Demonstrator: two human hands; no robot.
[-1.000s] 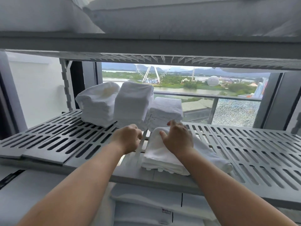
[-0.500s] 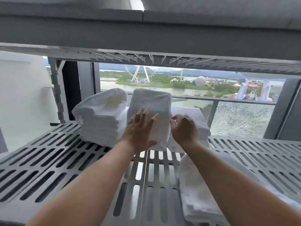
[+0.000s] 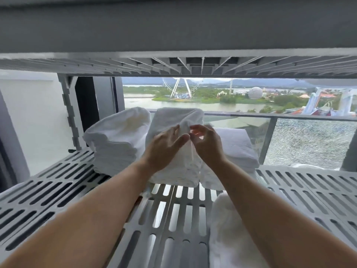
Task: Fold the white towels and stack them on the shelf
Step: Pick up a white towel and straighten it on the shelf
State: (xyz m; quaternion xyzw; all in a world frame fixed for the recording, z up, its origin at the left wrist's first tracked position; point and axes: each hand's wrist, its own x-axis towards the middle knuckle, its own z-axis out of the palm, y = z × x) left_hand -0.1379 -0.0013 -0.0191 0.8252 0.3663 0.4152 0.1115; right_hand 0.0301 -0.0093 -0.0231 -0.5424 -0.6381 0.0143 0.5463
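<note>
Resting L hand (image 3: 164, 149) on mid towel stack (image 3: 172, 118); R hand (image 3: 207, 146) alongside.

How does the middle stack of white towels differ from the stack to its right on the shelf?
The middle stack stands taller than the right stack. The middle stack's top is rumpled near the left hand and right hand; the right stack's top lies flat. Both are folded white towels, standing side by side on the slatted shelf.
</note>
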